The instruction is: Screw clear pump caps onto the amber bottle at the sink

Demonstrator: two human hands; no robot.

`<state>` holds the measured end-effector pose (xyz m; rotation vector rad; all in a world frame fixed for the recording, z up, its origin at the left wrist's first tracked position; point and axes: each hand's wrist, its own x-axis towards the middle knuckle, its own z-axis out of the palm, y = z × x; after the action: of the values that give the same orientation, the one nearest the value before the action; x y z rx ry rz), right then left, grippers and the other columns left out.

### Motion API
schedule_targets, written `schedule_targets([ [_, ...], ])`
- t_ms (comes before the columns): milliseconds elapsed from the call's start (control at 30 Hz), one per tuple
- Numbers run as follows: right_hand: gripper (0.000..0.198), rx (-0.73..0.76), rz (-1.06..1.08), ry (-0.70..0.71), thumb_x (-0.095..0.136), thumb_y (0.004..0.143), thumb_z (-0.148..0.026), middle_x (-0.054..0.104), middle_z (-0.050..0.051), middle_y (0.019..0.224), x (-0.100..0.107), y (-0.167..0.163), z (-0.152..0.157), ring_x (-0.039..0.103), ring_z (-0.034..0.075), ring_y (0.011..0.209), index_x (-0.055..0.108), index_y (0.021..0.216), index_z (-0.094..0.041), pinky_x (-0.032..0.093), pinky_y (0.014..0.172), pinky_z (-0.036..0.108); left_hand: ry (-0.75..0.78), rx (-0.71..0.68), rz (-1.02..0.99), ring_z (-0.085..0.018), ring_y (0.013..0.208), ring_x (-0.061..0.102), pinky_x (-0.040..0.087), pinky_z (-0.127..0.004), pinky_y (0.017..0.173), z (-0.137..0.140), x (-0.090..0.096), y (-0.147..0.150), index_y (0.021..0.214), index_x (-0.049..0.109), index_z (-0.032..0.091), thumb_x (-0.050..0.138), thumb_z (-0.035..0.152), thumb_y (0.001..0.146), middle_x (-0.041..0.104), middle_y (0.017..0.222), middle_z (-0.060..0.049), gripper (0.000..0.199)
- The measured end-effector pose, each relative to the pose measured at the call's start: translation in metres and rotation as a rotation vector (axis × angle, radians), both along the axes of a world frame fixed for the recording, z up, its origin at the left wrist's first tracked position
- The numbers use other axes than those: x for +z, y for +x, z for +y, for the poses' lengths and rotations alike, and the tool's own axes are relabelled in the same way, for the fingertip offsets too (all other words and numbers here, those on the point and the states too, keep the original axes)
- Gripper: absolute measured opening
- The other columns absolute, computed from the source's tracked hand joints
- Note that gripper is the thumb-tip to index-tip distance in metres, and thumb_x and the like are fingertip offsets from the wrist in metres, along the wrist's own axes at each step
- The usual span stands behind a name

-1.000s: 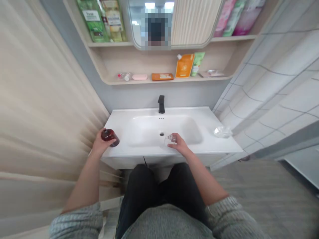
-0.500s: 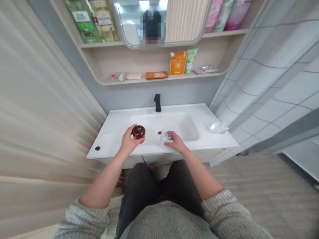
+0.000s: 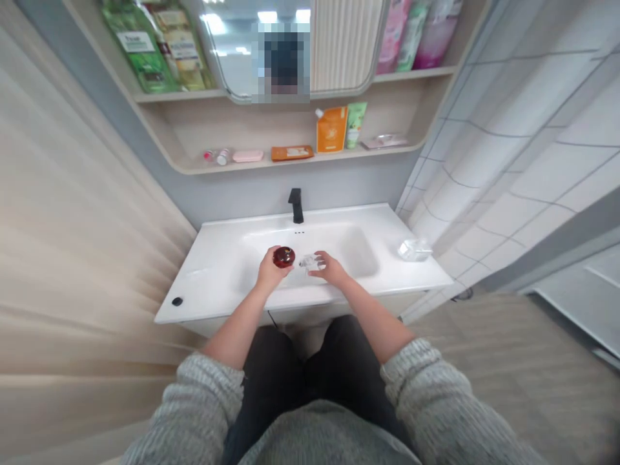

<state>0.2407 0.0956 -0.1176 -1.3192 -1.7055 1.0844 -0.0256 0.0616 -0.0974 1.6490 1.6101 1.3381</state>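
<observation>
White basin (image 3: 356,253) in a white counter (image 3: 206,268). Red-brown bottle (image 3: 283,257) over the basin, fingers of the left hand (image 3: 270,271) clamped around it; its glossy wall could slip if grip eases. Clear container (image 3: 308,261) just beside, clamped in the right hand (image 3: 332,267); a knock between the two could jar either loose. Black cap (image 3: 177,301) near the counter's front edge; could fall if brushed.

It was a bathroom or a washroom: a white sink (image 3: 356,248) with a black tap (image 3: 296,206) sat mid-frame, a mirror (image 3: 334,55) hung at top centre, toiletry bottles (image 3: 143,55) stood on a shelf (image 3: 184,96) at the upper left, and a pale tiled wall (image 3: 537,97) rose at the right.
</observation>
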Motion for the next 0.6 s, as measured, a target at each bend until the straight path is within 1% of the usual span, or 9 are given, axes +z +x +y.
schedule_targets([
  [100,0.082,0.014,-0.064,0.028,0.107,0.069,-0.032,0.081,0.010,0.128,-0.004,-0.002,0.001,0.081,0.026,0.104,0.067,0.140,-0.028,0.066,0.094,0.040,-0.045,-0.041,0.039,-0.029,0.120,0.080,0.062,-0.046,0.112,0.004,-0.013,-0.002,0.140,0.063,0.027,0.101,0.016,0.067,0.080,0.132,-0.007,0.084],
  [200,0.085,0.027,-0.118,0.056,0.107,0.070,-0.032,0.080,0.010,0.133,-0.007,-0.002,0.000,0.081,0.024,0.099,0.067,0.145,-0.030,0.066,0.090,0.038,-0.033,-0.076,0.080,-0.029,0.124,0.079,0.061,-0.047,0.114,0.004,-0.020,-0.005,0.142,0.063,0.028,0.101,0.017,0.069,0.080,0.136,-0.007,0.083],
  [333,0.089,0.043,-0.156,0.088,0.106,0.071,-0.030,0.080,0.008,0.136,-0.007,0.000,-0.002,0.081,0.024,0.097,0.066,0.150,-0.031,0.067,0.091,0.039,0.044,-0.048,0.164,-0.032,0.136,0.074,0.057,-0.050,0.123,0.006,-0.022,-0.007,0.144,0.065,0.026,0.101,0.018,0.070,0.073,0.148,-0.011,0.083],
  [400,0.090,0.050,-0.162,0.096,0.106,0.071,-0.030,0.080,0.008,0.137,-0.007,0.001,-0.002,0.081,0.025,0.098,0.066,0.151,-0.031,0.067,0.092,0.040,0.070,-0.020,0.200,-0.033,0.140,0.071,0.056,-0.051,0.125,0.007,-0.023,-0.008,0.143,0.066,0.025,0.101,0.017,0.069,0.071,0.151,-0.013,0.083],
  [500,0.085,0.043,-0.161,0.095,0.105,0.072,-0.031,0.080,0.008,0.136,-0.007,0.002,-0.003,0.081,0.025,0.097,0.068,0.148,-0.030,0.067,0.091,0.039,0.030,-0.008,0.228,-0.034,0.135,0.074,0.058,-0.051,0.124,0.008,-0.023,-0.008,0.146,0.066,0.026,0.101,0.017,0.071,0.073,0.147,-0.012,0.084],
  [600,0.080,0.027,-0.156,0.090,0.105,0.072,-0.032,0.080,0.008,0.135,-0.008,0.002,-0.002,0.081,0.024,0.095,0.070,0.144,-0.029,0.068,0.088,0.039,0.000,-0.024,0.275,-0.034,0.136,0.075,0.058,-0.050,0.125,0.005,-0.020,-0.007,0.152,0.064,0.026,0.100,0.018,0.073,0.074,0.151,-0.012,0.087],
])
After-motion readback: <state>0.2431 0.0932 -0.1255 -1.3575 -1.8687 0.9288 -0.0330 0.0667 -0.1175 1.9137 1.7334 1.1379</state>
